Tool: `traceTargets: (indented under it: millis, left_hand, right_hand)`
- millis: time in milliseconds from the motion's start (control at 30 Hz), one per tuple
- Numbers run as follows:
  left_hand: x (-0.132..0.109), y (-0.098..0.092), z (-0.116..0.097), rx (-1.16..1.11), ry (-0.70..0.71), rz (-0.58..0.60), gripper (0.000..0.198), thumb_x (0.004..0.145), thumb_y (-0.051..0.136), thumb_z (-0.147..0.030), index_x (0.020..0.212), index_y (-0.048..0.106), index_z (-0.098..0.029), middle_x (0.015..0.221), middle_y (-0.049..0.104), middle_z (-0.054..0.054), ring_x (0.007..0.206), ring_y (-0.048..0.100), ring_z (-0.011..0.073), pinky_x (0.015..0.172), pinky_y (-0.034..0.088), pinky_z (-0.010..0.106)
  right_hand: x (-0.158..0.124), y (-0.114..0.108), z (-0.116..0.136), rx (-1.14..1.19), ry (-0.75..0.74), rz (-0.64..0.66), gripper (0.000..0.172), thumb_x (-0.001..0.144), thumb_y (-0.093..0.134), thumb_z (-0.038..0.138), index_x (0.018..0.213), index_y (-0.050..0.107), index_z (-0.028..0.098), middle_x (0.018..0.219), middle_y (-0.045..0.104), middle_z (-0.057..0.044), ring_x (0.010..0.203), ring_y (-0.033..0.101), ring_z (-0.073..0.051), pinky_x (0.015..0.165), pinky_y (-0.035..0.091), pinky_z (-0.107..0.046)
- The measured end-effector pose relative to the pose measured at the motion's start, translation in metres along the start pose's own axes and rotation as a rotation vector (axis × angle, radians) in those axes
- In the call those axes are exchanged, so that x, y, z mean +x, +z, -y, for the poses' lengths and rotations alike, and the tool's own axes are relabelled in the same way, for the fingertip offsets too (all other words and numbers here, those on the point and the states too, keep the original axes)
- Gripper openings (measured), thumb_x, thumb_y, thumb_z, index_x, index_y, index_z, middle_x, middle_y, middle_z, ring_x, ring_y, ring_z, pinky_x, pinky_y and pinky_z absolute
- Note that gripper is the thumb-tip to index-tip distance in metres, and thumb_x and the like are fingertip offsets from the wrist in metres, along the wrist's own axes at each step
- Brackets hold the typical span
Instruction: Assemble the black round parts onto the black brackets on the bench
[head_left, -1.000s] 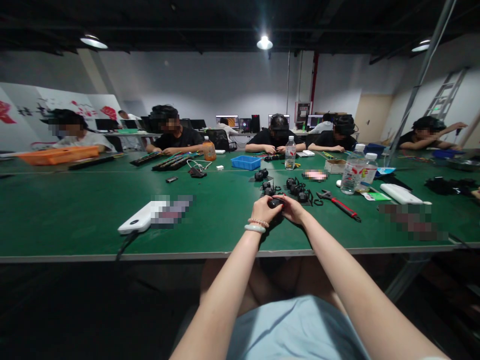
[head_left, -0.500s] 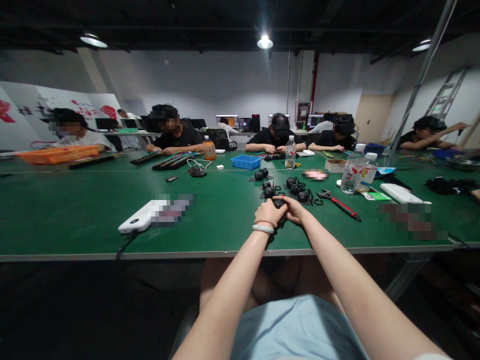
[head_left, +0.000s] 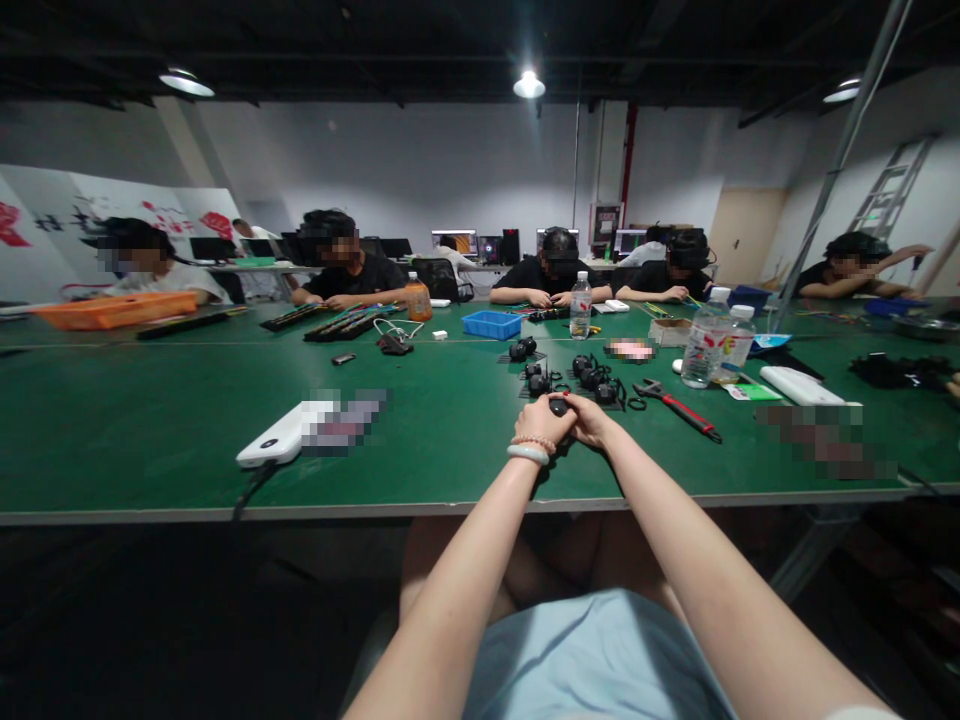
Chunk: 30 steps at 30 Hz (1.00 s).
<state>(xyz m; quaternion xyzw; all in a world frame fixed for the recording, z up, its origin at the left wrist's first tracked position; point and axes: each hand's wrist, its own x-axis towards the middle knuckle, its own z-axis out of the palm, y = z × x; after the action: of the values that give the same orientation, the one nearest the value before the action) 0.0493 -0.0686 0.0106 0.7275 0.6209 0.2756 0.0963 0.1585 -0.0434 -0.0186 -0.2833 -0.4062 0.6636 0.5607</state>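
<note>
Close together over the green table, my left hand (head_left: 547, 420) and my right hand (head_left: 588, 419) are both closed around a small round black part (head_left: 559, 407). Most of that part is hidden by my fingers, so its exact kind does not show. Just beyond my hands lie several similar black parts with thin prongs (head_left: 592, 374). A loose black ring (head_left: 637, 404) rests to the right of them. Beside the ring is an adjustable wrench (head_left: 679, 410) with a red and black handle. A bracelet and a pale bangle circle my left wrist.
A white power bank (head_left: 281, 436) with a cable lies to the left. Water bottles (head_left: 701, 345) stand at the right, near another white device (head_left: 801, 387). A blue tray (head_left: 491, 323) and an orange tray (head_left: 120, 309) sit farther back. Several people work across the table.
My hands have stayed in nearly the same place around the black part, with only a slight shift of the left hand and wrist.
</note>
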Motion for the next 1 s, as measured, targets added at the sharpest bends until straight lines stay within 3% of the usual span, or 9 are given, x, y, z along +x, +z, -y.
traceTargets:
  millis: [1000]
  left_hand:
    - [0.0022,0.0038,0.0015,0.018,0.040,-0.018,0.052,0.060,0.045,-0.057,0.099,0.054,-0.024,0.088,0.061,0.009,0.080,0.055,0.0238,0.065,0.040,0.030]
  right_hand:
    - [0.0035,-0.0056,-0.0036,0.044,-0.011,0.019,0.014,0.072,0.047,0.021,0.081,0.056,0.016,0.075,0.062,-0.001,0.066,0.057,-0.010,0.061,0.045,-0.020]
